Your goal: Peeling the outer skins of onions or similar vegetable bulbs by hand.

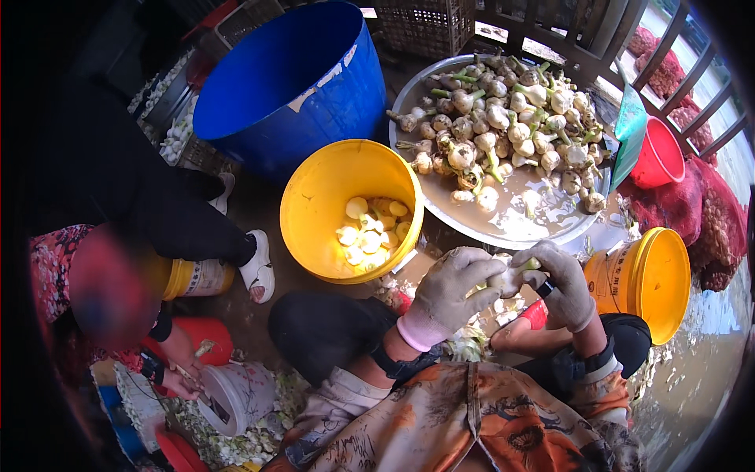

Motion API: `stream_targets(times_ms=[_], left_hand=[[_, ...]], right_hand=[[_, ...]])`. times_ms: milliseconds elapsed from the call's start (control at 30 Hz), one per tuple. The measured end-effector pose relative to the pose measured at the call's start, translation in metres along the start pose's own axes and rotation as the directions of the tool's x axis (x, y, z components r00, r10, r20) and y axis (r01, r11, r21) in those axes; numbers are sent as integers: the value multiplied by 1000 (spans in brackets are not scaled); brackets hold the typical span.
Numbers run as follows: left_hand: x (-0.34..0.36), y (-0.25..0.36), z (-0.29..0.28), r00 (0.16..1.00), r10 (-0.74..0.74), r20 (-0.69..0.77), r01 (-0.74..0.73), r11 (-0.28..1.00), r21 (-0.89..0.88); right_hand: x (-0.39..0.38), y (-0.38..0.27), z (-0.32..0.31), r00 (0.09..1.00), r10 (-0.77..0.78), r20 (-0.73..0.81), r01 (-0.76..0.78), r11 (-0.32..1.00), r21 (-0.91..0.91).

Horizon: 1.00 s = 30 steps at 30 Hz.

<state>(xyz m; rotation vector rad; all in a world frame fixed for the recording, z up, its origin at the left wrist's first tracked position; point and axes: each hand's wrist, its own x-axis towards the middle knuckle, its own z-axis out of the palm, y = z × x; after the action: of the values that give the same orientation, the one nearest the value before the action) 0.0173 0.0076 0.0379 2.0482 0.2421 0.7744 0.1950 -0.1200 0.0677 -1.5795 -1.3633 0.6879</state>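
In front of my lap, both gloved hands meet on one garlic bulb (510, 277) with a green stem. My left hand (447, 297) wears a dirty grey glove with a pink cuff, and its fingers pinch the bulb from the left. My right hand (568, 293), in a similar glove, closes around the bulb's stem side. A small black piece (544, 289) shows at its fingers; I cannot tell what it is. Just beyond, a wide metal basin (503, 234) holds a heap of muddy garlic bulbs (495, 126). Peeled white bulbs (370, 236) lie inside the yellow bucket (308, 208).
A large blue tub (314, 118) stands behind the yellow bucket. Another yellow bucket (664, 283) lies tipped at right, near a red bucket (662, 153) and red mesh sacks (712, 212). At left, a person (185, 377) works beside a white bucket (240, 397). Peelings litter the wet floor.
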Motion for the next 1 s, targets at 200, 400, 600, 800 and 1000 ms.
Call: stream_targets(times_ms=[200,400,600,800,1000], left_hand=[[-14,-9,10,999,-38,-24,40,991,124],[-46,-11,21,894,-244,376,193,967,169],[-26,-2,17,992,-115,-58,117,992,38],[-29,-20,22,846,-523,106,532,842,-88],[-17,-20,-1,804,-501,319,541,396,-742]], right_hand=[[0,6,16,998,-22,-66,24,1000,17],[-13,32,14,977,158,-143,-122,965,232],[-14,32,17,951,295,-96,-243,899,364],[-6,18,18,943,308,-126,-219,860,461],[-16,24,-2,995,78,62,-95,929,357]])
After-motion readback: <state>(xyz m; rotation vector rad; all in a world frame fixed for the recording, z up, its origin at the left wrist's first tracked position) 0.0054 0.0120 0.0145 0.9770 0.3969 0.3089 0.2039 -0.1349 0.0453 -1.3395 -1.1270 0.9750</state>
